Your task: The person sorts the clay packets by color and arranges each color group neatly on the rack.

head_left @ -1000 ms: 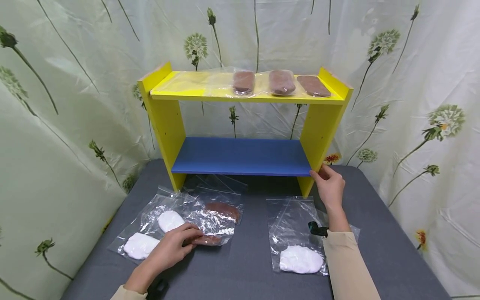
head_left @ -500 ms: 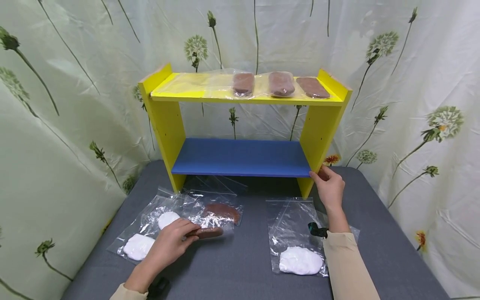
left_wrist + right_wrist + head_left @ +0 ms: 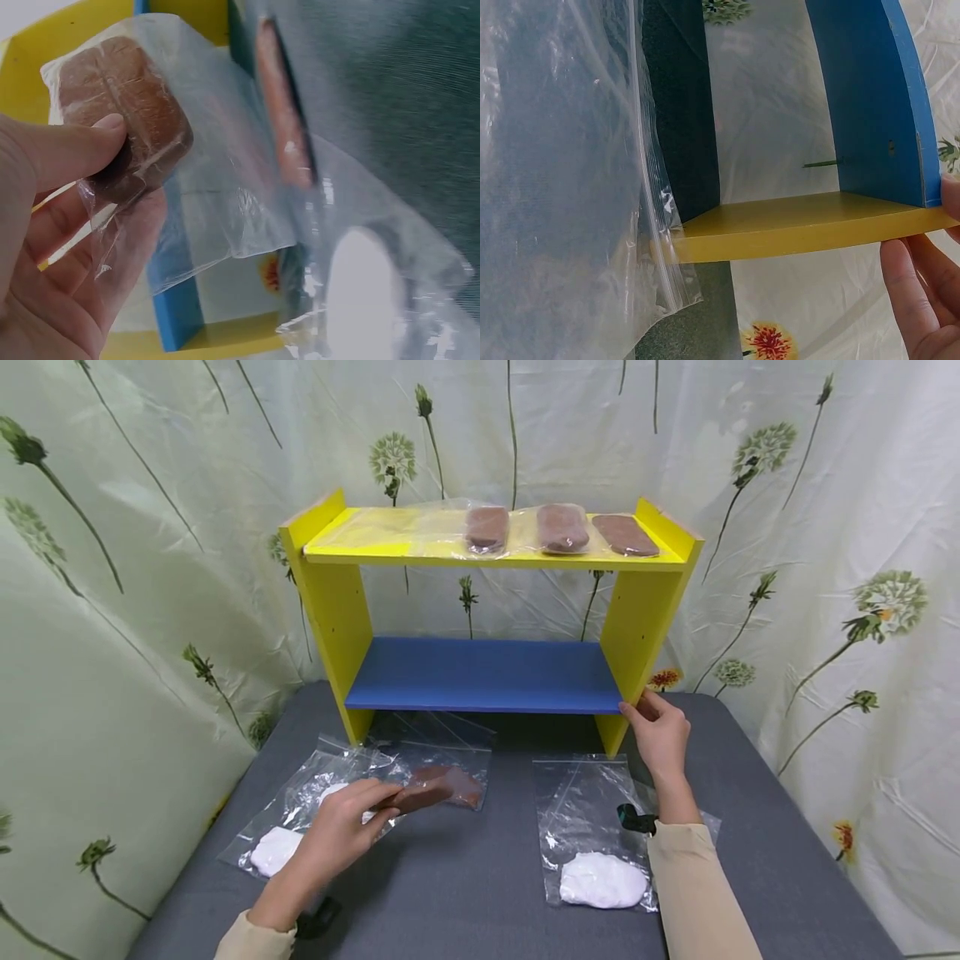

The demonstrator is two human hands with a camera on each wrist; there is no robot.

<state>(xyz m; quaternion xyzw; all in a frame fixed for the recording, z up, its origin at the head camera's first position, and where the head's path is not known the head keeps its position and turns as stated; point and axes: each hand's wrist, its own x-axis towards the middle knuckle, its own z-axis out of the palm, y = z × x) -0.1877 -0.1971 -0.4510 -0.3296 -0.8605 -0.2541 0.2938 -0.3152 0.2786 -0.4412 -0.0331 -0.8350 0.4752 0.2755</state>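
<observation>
My left hand (image 3: 341,827) pinches a brown clay-like block (image 3: 154,94) inside a clear zip bag, thumb on one face. The block is raised over the grey table, and the bag's loose plastic trails from it. Behind it in the head view, a second bagged brown slab (image 3: 468,788) lies on the table. White bagged slabs (image 3: 275,850) lie beside the left hand, partly covered by it. My right hand (image 3: 663,735) grips the yellow side panel (image 3: 641,631) of a small shelf at the blue board's right end, with thumb and fingers on opposite sides in the right wrist view.
Three brown slabs in clear bags, one of them a block (image 3: 562,528), lie along the yellow top board (image 3: 360,529). Below is the blue board (image 3: 487,677). Another bagged white slab (image 3: 603,880) lies front right. A flowered curtain (image 3: 150,568) surrounds the table (image 3: 480,902).
My left hand has lifted the bagged brown block off the table and raised it toward the shelf, tilting it. The right hand keeps its hold on the side panel.
</observation>
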